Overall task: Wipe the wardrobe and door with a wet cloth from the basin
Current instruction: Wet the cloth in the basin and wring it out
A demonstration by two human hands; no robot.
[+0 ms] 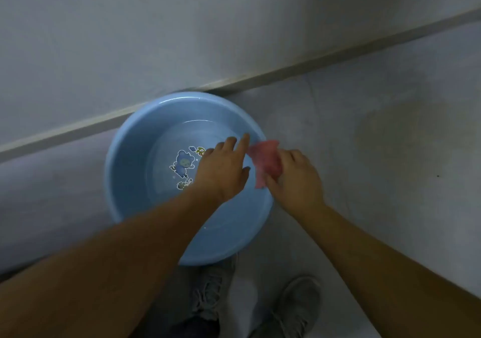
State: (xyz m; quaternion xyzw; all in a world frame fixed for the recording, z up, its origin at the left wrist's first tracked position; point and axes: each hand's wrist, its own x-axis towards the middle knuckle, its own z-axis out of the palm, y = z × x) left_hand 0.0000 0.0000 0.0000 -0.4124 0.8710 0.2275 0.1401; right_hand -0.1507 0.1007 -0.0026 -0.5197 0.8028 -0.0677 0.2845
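In the head view, the pink cloth (265, 160) is being gripped by the right hand (296, 179), whose fingers are curled round its lower part, and it is being held just over the right-hand rim of the blue basin (125, 155). The left hand (221, 171) is being stretched across the basin towards the cloth with its fingers nearly straight and nothing in its grasp; whether the forefinger is touching the cloth's edge cannot be told. The basin is standing on the floor (377, 142), close against the skirting (260, 77), and shallow water (166, 142) is being shown over a cartoon print (183, 164) on its bottom. A pair of grey shoes (299, 306) is being seen just below the basin. The step in hand is being judged as the wringing of the cloth. For this to be done well, the free end should be taken by the left hand, the twist should be made over the middle of the basin and not over its rim, so that drips are being caught by the water and not by the floor, and the cloth should be left damp, not streaming.
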